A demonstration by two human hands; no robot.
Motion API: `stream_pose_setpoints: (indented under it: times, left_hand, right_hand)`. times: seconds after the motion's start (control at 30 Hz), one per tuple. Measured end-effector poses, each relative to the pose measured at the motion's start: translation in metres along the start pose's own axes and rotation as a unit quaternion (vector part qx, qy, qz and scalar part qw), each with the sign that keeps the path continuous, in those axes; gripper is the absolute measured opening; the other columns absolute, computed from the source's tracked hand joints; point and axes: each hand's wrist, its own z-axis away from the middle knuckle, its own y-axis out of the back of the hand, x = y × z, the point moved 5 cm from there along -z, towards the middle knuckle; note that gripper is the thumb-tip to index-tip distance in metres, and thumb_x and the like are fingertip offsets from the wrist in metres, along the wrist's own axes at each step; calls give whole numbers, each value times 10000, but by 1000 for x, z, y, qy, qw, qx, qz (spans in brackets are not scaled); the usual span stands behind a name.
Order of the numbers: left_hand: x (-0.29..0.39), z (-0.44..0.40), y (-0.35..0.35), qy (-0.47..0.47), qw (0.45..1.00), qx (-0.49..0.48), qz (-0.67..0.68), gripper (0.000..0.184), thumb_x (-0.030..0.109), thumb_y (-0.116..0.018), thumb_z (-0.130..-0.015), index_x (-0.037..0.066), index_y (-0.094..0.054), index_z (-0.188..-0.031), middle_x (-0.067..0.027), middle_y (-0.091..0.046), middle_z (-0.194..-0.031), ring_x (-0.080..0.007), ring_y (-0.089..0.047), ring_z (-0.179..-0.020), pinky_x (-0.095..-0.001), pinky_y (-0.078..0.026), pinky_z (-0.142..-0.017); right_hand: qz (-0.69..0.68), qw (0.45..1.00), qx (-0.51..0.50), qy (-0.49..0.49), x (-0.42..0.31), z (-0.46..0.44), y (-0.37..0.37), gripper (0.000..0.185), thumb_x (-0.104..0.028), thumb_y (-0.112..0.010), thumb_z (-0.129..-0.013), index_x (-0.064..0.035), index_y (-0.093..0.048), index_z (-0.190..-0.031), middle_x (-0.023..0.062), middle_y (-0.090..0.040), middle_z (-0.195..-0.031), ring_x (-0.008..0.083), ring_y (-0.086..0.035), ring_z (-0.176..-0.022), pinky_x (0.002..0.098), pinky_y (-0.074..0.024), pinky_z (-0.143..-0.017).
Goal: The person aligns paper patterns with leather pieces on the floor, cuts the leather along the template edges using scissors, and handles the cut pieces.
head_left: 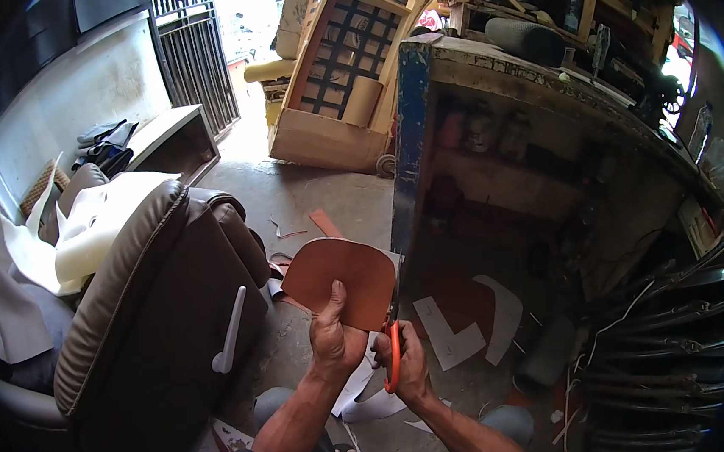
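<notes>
My left hand (334, 340) grips a brown leather piece (336, 272) with rounded corners, its thumb lying on the face and the other fingers hidden behind. A thin pale edge of another layer shows along the piece's right side. In my right hand (408, 360) is a pair of scissors (394, 353) with orange handles. The dark blades point up along the right edge of the leather. Whether the blades are apart is hard to make out.
Left stands a brown padded recliner (173, 309) with a white lever (230, 331). White foam (106, 216) lies behind it. A worn workbench (527, 60) is at right, a webbed wooden frame (341, 66) behind. Cut scraps (451, 334) litter the floor; black curved parts (670, 363) are stacked lower right.
</notes>
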Motion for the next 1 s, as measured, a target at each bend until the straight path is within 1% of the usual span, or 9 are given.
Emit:
stream_pose_setpoints:
  times: [0.07,0.1,0.17,0.27,0.4,0.57,0.77,0.9,1.0]
  left_hand:
    - [0,-1,2,0,1000,1,0,321,143,-542,-1026,75,-516,-1339,-74,-597,-1303,-236,-552,-1254,-458,-416,-1128]
    - [1,-1,2,0,1000,3,0,319,139,-541,-1026,77,-518,-1338,-75,-599,-1303,-236,-554,-1253,-459,-416,-1129]
    - [2,-1,2,0,1000,5,0,317,136,-541,-1026,78,-520,-1337,-75,-601,-1301,-236,-555,-1251,-457,-416,-1130]
    - [4,0,3,4,1000,7,5,317,130,-543,-1024,80,-522,-1336,-77,-605,-1298,-238,-557,-1250,-456,-416,-1130]
    - [6,1,0,11,1000,1,12,327,124,-549,-1019,85,-523,-1342,-77,-607,-1301,-241,-558,-1250,-458,-418,-1126]
    - [9,2,0,12,1000,13,15,336,119,-546,-1020,73,-512,-1351,-85,-597,-1305,-250,-553,-1252,-463,-420,-1122]
    - [14,3,-1,18,1000,11,11,344,121,-544,-1022,61,-499,-1358,-92,-588,-1310,-261,-549,-1256,-468,-418,-1123]
    - [18,2,-3,30,1000,-5,9,349,113,-560,-1011,71,-514,-1355,-92,-595,-1320,-250,-557,-1254,-458,-421,-1124]
    - [24,2,-5,27,999,-6,-16,350,108,-560,-1010,68,-515,-1355,-92,-595,-1321,-248,-558,-1253,-456,-422,-1122]
  right_hand:
    - [37,999,-4,-35,2,1,2,530,-463,-672,-945,-12,-517,-1176,15,-584,-748,76,-563,-649,260,-483,-566]
    - [37,999,-5,-36,2,2,3,530,-463,-672,-945,-12,-517,-1176,15,-584,-748,76,-563,-649,260,-483,-566]
    - [39,998,-9,-46,4,1,4,531,-481,-679,-935,-23,-535,-1162,-8,-570,-707,60,-527,-609,255,-425,-537]
    - [31,997,-26,-58,5,3,5,506,-499,-661,-939,-60,-497,-1127,-11,-552,-779,62,-532,-621,216,-453,-548]
    - [26,996,-38,-82,7,4,11,471,-473,-667,-944,-69,-499,-1119,-15,-553,-779,54,-517,-613,211,-442,-541]
    - [-20,993,-55,-106,-2,8,14,383,-375,-681,-958,-76,-502,-1117,-20,-547,-770,39,-491,-594,201,-423,-523]
    - [-35,995,-62,-70,0,8,19,347,-331,-686,-961,-68,-516,-1111,-11,-552,-763,35,-485,-576,185,-405,-506]
    - [-19,995,-65,-78,1,8,26,334,-311,-692,-957,-61,-529,-1106,-4,-563,-751,36,-491,-560,185,-404,-492]
    - [-43,988,-83,-125,-7,11,30,323,-293,-699,-948,-55,-541,-1097,3,-573,-734,38,-501,-544,187,-407,-476]
